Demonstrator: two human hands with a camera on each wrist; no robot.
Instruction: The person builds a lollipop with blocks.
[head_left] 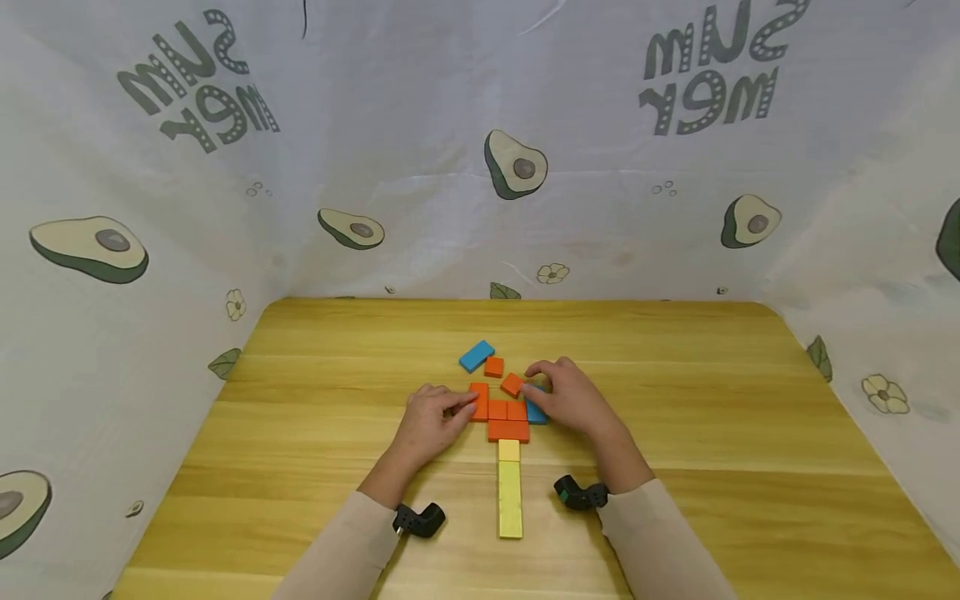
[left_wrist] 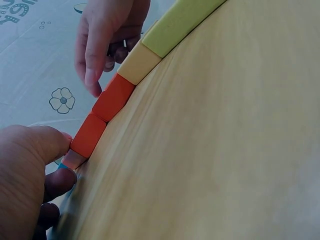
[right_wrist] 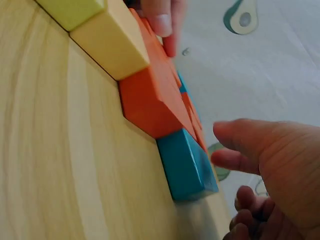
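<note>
In the head view, my left hand (head_left: 429, 425) pinches an upright orange rectangular block (head_left: 480, 406) at the left side of a flat block arrangement. My right hand (head_left: 573, 402) hovers at the other side, beside a blue block (head_left: 536, 411) and a tilted small orange block (head_left: 512, 384). The right wrist view shows its thumb and fingers loosely bent and apart from the blue block. Between the hands lie two small orange blocks (head_left: 498, 409) above a wide orange block (head_left: 508, 430). A small pale yellow block (head_left: 509, 451) and a long yellow-green block (head_left: 510, 500) continue below it.
Beyond the arrangement, another blue block (head_left: 477, 356) lies slantwise next to a small orange block (head_left: 494, 367). The wooden table (head_left: 337, 333) meets a white, avocado-printed cloth (head_left: 435, 167) at its back and sides. Both wrists wear black devices (head_left: 422, 521).
</note>
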